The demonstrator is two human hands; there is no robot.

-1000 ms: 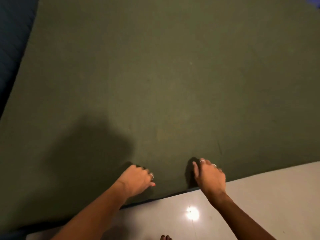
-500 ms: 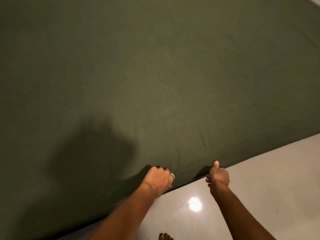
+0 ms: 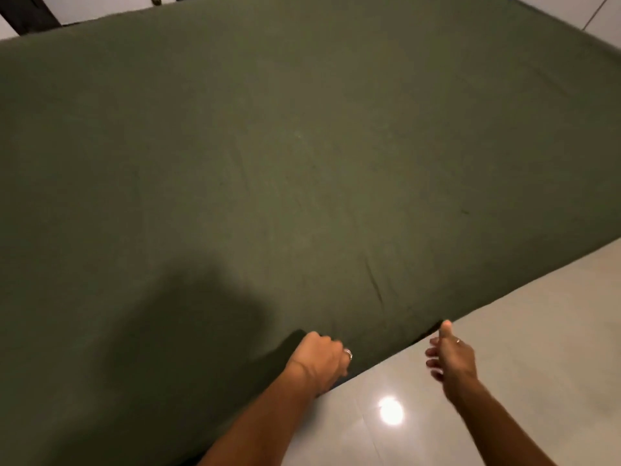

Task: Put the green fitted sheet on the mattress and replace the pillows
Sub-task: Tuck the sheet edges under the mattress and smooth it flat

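The green fitted sheet (image 3: 302,146) covers the whole top of the mattress, stretched flat with a few faint creases near the front edge. My left hand (image 3: 321,359) sits at the near edge with its fingers curled over and gripping the sheet's edge. My right hand (image 3: 448,354) hovers just off the edge over the floor, thumb up, fingers loosely spread, holding nothing. No pillows are in view.
Glossy pale floor tiles (image 3: 504,331) run along the right and front of the bed, with a lamp's reflection (image 3: 390,411). White walls or doors (image 3: 100,6) stand beyond the far side. A dark shadow falls on the sheet at the lower left.
My right hand has let go of the sheet's edge and drawn back over the floor. The view has lifted, showing the far side of the bed. My left hand stays on the edge.
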